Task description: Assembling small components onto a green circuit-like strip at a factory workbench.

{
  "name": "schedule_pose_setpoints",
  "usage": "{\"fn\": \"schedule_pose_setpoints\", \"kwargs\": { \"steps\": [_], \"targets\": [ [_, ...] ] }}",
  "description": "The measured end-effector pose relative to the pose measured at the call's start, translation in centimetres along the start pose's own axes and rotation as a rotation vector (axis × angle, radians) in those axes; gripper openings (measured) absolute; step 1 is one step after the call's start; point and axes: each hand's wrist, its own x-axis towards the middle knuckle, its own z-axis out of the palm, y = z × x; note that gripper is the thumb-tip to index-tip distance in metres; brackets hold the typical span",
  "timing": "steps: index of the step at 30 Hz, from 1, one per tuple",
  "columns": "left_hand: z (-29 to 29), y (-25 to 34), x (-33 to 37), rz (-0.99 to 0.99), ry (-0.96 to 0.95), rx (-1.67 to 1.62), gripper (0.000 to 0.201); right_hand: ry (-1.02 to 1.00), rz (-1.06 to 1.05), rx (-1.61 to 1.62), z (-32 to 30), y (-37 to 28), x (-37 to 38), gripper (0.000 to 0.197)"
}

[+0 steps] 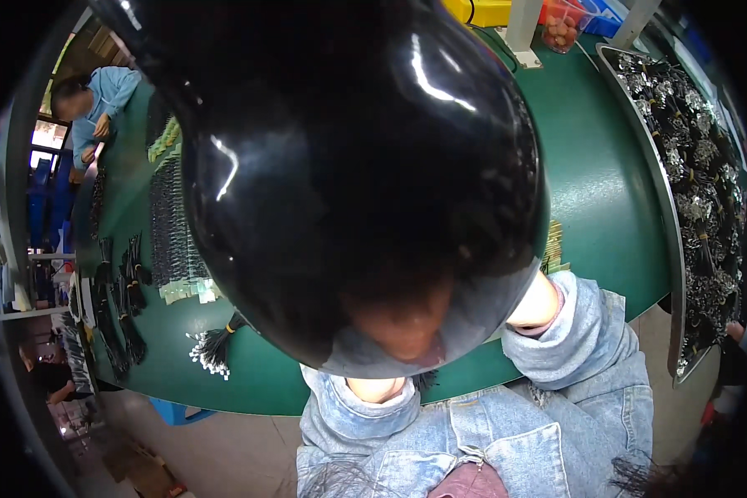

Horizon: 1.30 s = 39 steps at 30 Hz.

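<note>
A big glossy black rounded lamp hood (365, 166) fills the middle of the view and covers the space over the table where my hands reach. Only the wrist of my left hand (375, 388) shows, under the hood's lower rim, coming out of a denim sleeve. At the hood's lower right, the wrist of my right hand (538, 305) is brightly lit. The fingers of both hands are hidden, as is whatever they hold or touch. Left of my left wrist lies a bundle of black wires (217, 347) with white connector ends. Thin yellowish strips (554, 247) lie just beyond my right wrist.
On the green table (610, 207), a long metal tray (668, 199) of bundled black wires with shiny metal ends stands at right. Rows of dark strips (174, 224) and black wire bundles (124, 307) lie left. A clear tub (563, 29) stands far right. Another person (100, 108) sits far left.
</note>
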Motion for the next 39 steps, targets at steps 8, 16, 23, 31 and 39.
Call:
{"fn": "schedule_pose_setpoints", "kwargs": {
  "steps": [8,16,23,31,39],
  "targets": [
    [2.2,1.3,-0.8,-0.072,-0.011,-0.007,0.025,-0.074,0.035,-0.043,-0.2,0.3,0.3,0.016],
    [1.1,1.1,-1.1,-0.087,-0.081,-0.034,0.027,-0.085,0.058,0.055,0.2,0.7,0.4,0.015],
    [1.2,0.5,-0.8,0.055,-0.092,0.067,0.032,-0.051,-0.06,0.079,0.1,2.1,0.3,0.018],
    [2.9,0.8,-0.6,0.161,-0.029,0.27,0.035,0.043,-0.054,0.138,0.7,2.0,-0.1,0.018],
    [2.5,0.8,-1.1,0.137,0.059,0.3,0.029,0.077,-0.072,0.047,1.3,1.1,0.0,0.02]
  ]
}}
